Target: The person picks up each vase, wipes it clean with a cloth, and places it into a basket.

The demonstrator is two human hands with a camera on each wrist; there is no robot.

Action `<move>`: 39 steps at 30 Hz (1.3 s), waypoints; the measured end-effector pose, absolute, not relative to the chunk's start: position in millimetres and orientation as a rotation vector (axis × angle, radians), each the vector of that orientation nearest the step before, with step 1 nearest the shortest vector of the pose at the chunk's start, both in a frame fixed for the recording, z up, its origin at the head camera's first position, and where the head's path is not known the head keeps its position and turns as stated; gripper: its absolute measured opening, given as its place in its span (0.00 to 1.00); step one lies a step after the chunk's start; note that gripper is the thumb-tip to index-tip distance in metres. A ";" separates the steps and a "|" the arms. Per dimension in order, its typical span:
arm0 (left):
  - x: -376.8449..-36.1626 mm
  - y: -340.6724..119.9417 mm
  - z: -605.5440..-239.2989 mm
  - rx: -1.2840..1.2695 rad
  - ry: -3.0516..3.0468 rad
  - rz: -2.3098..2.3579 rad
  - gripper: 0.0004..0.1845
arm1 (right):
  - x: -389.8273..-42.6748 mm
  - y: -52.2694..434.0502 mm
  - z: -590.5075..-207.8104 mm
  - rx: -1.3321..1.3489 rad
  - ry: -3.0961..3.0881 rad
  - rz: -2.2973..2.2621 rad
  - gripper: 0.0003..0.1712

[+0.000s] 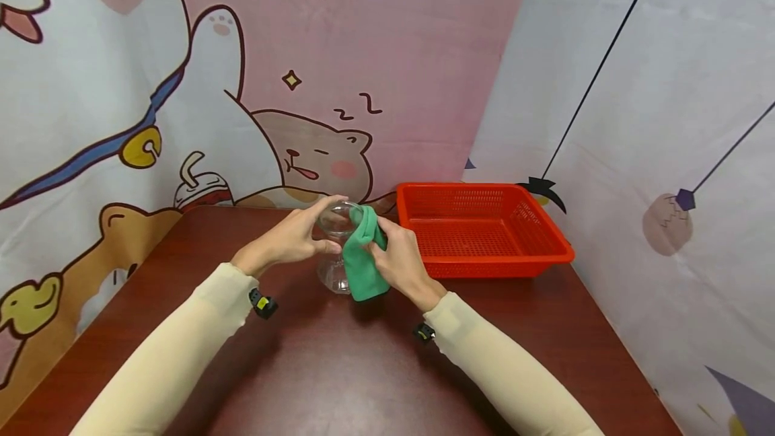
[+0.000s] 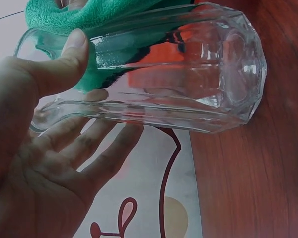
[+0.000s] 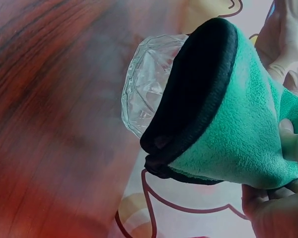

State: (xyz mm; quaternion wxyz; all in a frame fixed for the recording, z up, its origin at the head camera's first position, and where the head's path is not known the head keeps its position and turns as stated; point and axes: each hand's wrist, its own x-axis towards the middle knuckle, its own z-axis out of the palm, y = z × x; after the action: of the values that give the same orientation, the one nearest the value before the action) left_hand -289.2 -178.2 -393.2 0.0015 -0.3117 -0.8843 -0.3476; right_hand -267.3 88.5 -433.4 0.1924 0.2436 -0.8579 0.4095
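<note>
A clear glass vase (image 1: 330,276) with a flared rim and faceted base stands upright on the table (image 1: 339,369). My left hand (image 1: 289,239) holds it around the neck, thumb on the near side and fingers behind. In the left wrist view the glass vase (image 2: 228,74) shows ribbed, see-through walls. My right hand (image 1: 404,260) pinches a green cloth (image 1: 363,274) at the rim's right side. The cloth hangs down over that side of the vase. Black edging and a dark underside show on the cloth (image 3: 238,134) in the right wrist view.
A red plastic basket (image 1: 484,268) with mesh walls sits on the table at the back right, close to my right hand. Behind the table hangs a cartoon-print curtain (image 1: 418,73), and a pale curtain (image 1: 611,133) runs along the right side.
</note>
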 end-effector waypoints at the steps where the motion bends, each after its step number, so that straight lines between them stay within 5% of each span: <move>1: -289.2 -178.5 -393.7 -0.979 -2.776 -1.096 0.54 | -267.7 88.2 -433.8 0.685 -2.412 1.142 0.25; 13: -287.5 -180.3 -395.3 -0.984 -2.784 -1.138 0.56 | -270.8 90.0 -442.6 0.771 -2.519 0.991 0.13; 24: -287.7 -181.7 -399.0 -0.981 -2.782 -1.204 0.56 | -264.9 94.0 -455.8 0.817 -2.599 0.839 0.22; 31: -288.3 -182.4 -399.4 -0.966 -2.782 -1.225 0.56 | -264.4 96.8 -466.0 0.869 -2.651 0.734 0.09; 39: -287.2 -180.9 -399.1 -0.963 -2.787 -1.238 0.56 | -268.8 101.7 -487.1 0.907 -2.642 0.627 0.11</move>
State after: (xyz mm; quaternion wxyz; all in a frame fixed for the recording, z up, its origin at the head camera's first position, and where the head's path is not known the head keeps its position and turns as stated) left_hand -287.2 -180.9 -399.1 -0.0282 -0.3009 -0.8711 -0.3870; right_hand -268.8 101.7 -487.1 0.1389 0.3139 -0.9138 0.2170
